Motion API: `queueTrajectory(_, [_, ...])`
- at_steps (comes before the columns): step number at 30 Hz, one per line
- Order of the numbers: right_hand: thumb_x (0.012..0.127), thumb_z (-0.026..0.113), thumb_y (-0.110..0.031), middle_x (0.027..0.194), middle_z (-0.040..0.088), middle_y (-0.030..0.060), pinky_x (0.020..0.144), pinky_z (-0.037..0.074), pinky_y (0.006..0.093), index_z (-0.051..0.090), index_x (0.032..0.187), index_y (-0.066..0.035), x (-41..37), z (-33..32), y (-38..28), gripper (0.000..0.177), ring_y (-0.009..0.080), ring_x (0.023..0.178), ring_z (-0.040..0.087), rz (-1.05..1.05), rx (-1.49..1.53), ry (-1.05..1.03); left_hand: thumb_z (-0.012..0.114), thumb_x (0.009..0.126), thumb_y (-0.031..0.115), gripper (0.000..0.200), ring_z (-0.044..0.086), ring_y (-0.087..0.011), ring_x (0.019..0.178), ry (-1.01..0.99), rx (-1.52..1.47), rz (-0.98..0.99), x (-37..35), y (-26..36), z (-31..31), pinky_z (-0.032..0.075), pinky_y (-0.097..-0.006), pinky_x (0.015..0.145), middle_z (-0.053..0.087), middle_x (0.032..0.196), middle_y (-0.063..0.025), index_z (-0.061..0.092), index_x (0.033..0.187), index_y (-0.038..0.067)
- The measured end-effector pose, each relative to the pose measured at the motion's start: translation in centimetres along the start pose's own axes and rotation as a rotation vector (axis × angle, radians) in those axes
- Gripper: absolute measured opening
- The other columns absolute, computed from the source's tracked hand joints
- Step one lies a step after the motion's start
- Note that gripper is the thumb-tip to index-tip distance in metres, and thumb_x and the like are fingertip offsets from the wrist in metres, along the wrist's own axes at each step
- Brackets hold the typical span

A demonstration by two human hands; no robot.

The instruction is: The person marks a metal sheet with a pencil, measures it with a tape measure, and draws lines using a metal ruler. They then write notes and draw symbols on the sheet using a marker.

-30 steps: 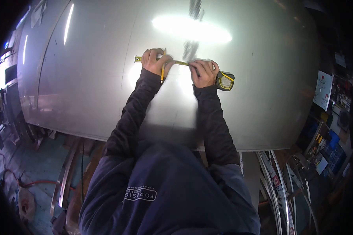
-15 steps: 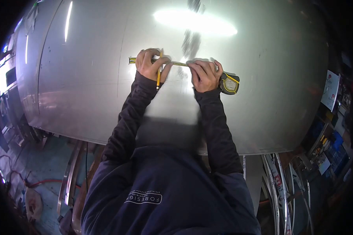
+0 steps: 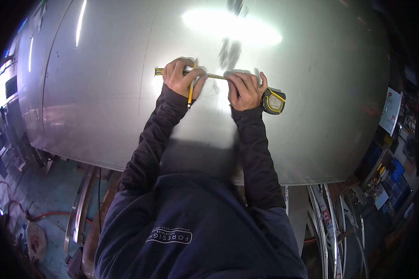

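A yellow pencil [image 3: 190, 98] stands roughly upright in the view between the fingers and thumb of my left hand [image 3: 176, 80], which is closed. The same hand also covers part of the tape measure's blade, whose hooked end pokes out to its left. My right hand [image 3: 247, 94] is bent round with fingertips pinching the blade further along. Beside its outer edge lies the black and yellow tape measure [image 3: 273, 102]. Both hands rest over a large, shiny metal sheet [image 3: 102, 116], and the blade runs nearly level between them.
Faint lines mark the sheet left of my hands, and a bright light reflects off it above them. Below its near edge stand long metal strips [image 3: 329, 228]. A blue bin [image 3: 398, 179] and papers are at the right; an orange hose [image 3: 51, 215] lies on the floor at left.
Both hands, the pencil and the tape measure appear very slightly further right in the view. The grip of each hand looks the same.
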State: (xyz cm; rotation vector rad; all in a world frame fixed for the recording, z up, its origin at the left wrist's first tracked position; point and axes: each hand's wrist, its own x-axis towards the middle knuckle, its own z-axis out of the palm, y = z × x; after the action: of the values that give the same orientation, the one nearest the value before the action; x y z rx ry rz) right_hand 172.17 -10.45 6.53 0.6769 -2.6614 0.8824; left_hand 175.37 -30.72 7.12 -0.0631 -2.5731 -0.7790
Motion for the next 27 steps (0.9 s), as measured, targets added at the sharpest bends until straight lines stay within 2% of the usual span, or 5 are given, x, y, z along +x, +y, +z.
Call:
queueTrajectory(10, [0.079,0.07,-0.01,0.095,0.064,-0.0061,0.108,0.022,0.051,0.071,0.096,-0.018,0.19,-0.08,-0.28,0.019,0.0143,0.096,0.059,0.007,-0.023,0.007,0.083,0.065,0.018,0.019,0.058,-0.0268,0.097,-0.027,0.015,0.023,0.05,-0.11,-0.06,0.041,-0.0418,0.085,0.063,0.094,-0.0063,0.073,0.081,0.013])
queueTrajectory(13, [0.078,0.07,-0.01,0.095,0.064,-0.0061,0.107,0.025,0.0493,0.07,0.095,-0.018,0.11,-0.07,-0.21,0.019,0.0144,0.094,0.059,0.01,-0.015,0.013,0.084,0.065,0.019,0.02,0.058,-0.0266,0.096,-0.019,0.018,0.013,0.11,-0.03,0.05,0.041,-0.0426,0.085,0.062,0.093,-0.0059,0.073,0.081,0.013])
queueTrajectory(18, [0.073,0.073,-0.01,0.095,0.063,-0.0058,0.095,0.033,0.0423,0.07,0.092,-0.019,-0.15,0.14,0.24,0.021,0.016,0.091,0.059,-0.006,0.03,0.03,0.085,0.064,0.021,0.023,0.059,-0.0251,0.092,-0.023,0.066,0.031,0.33,-0.05,0.07,0.041,-0.0454,0.089,0.061,0.091,-0.0051,0.073,0.082,0.013])
queueTrajectory(27, [0.072,0.073,-0.01,0.095,0.064,-0.0058,0.093,0.034,0.0407,0.072,0.09,-0.019,-0.09,-0.03,0.33,0.02,0.016,0.092,0.059,-0.021,0.035,0.037,0.081,0.067,0.017,0.019,0.059,-0.0253,0.092,-0.015,0.041,0.04,0.4,0.12,0.02,0.04,-0.0454,0.092,0.061,0.094,-0.0056,0.073,0.084,0.013])
